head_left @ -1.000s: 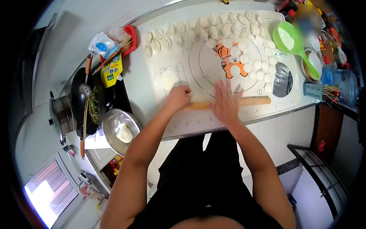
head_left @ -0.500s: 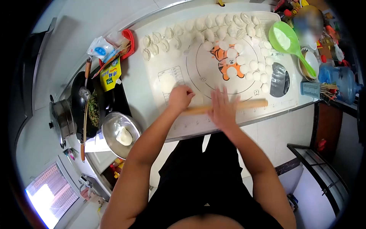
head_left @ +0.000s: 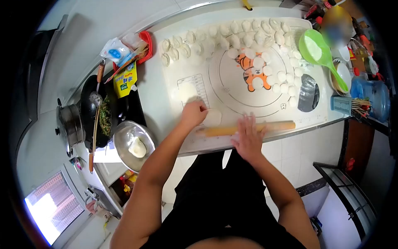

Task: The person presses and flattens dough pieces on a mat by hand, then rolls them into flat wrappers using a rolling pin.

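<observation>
My left hand [head_left: 194, 114] is closed in a pinch at the left edge of a round dumpling wrapper [head_left: 214, 118] lying on the printed pastry mat [head_left: 195, 139]. Just below the wrapper, a wooden rolling pin [head_left: 219, 131] lies across the mat near the counter's front edge. My right hand [head_left: 249, 140] rests on the pin with its fingers stretched flat and pointing away from me. A white patch of flour or dough [head_left: 188, 91] sits beyond my left hand. Small dough rounds [head_left: 282, 76] are scattered at the right of the mat, and filled dumplings [head_left: 234, 27] line its far side.
At the left stand a steel bowl [head_left: 120, 139] with a dough lump [head_left: 137, 147], a wok [head_left: 88, 112] of green filling and a pot [head_left: 66, 125]. To the right are a green ladle-shaped scoop [head_left: 331, 64], a blue basket [head_left: 340, 105] and a water jug [head_left: 369, 97].
The rolling pin is now nearer the counter's front edge, so more of the wrapper shows. My right hand stays flat on the pin. The whole view has shifted slightly.
</observation>
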A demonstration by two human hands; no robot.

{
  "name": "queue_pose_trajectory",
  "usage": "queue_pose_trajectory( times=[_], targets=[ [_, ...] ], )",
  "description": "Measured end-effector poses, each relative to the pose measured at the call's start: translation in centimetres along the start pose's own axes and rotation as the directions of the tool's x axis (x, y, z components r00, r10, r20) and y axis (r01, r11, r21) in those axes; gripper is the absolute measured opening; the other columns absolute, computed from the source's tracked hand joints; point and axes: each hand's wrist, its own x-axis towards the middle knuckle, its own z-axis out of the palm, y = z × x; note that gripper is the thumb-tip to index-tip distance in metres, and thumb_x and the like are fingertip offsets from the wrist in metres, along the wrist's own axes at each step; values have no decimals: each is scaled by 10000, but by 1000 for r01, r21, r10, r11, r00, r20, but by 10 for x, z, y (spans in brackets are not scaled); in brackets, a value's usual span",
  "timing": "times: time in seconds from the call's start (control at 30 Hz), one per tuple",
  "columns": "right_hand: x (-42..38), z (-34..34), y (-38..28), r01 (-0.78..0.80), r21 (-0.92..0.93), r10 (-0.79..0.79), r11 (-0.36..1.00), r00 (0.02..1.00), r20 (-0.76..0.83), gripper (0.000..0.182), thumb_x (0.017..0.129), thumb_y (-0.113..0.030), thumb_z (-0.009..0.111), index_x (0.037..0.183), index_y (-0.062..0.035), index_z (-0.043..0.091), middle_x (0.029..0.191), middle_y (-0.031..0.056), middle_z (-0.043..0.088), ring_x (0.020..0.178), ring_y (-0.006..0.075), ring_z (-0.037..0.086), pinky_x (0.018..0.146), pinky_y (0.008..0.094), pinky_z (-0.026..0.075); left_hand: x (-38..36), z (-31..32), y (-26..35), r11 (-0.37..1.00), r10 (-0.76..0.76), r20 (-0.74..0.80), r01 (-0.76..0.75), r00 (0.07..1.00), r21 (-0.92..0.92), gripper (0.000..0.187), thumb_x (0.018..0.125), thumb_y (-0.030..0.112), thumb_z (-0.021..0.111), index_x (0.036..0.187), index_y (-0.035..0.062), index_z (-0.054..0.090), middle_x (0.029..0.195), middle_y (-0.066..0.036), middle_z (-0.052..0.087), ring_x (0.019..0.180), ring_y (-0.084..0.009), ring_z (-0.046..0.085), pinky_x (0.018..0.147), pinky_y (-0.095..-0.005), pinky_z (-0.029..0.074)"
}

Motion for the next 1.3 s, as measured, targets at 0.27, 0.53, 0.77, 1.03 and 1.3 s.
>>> queue_pose_trajectory(
  times=[0.27, 0.53, 0.77, 1.03, 1.3],
  targets=[
    [54, -1, 8, 2, 38, 2, 999, 994, -106, 716, 776, -364, 737, 1377, -63, 491, 1507, 177, 387, 1433, 405, 297, 1067, 768, 118, 5, -8, 17, 987, 0, 48, -8, 999, 163, 152, 782, 230, 735, 834, 87, 725, 864, -105, 705, 818, -308, 673, 734, -413, 537],
    [3, 9, 26, 94, 40, -88, 995, 987, -132, 423, 741, -242, 742, 1133, -129, 630, 1410, 158, 484, 1373, 374, 408, 1077, 761, 118, 41, -24, 1, 948, 286, -81, -269, 955, 171, 93, 783, 159, 731, 817, 76, 706, 825, -113, 684, 794, -299, 661, 712, -398, 524],
    [9, 12, 31, 110, 115, -88, 987, 979, -184, 394, 707, -214, 762, 1066, -118, 632, 1388, 165, 484, 1332, 362, 439, 1072, 723, 204, 110, -51, 12, 956, 293, -567, -234, 770, 176, 291, 759, 54, 654, 1048, 22, 678, 1009, -175, 656, 976, -366, 596, 868, -432, 486],
    [11, 10, 32, 130, 110, -105, 985, 973, -204, 353, 719, -232, 746, 1029, -102, 638, 1344, 159, 505, 1290, 352, 475, 1072, 700, 247, 56, 11, 59, 794, 596, -281, -501, 752, 344, 335, 761, -14, 624, 1077, 69, 701, 1205, -158, 647, 1112, -352, 571, 963, -418, 473],
    [11, 11, 30, 142, -15, -142, 990, 970, -198, 538, 768, -294, 699, 1255, -103, 571, 1436, 192, 457, 1355, 392, 420, 1021, 773, 225, 7, 11, 25, 912, 161, -125, -196, 979, -360, 223, 777, -25, 653, 954, 78, 742, 1083, -124, 689, 917, -305, 656, 862, -401, 530]
  ],
)
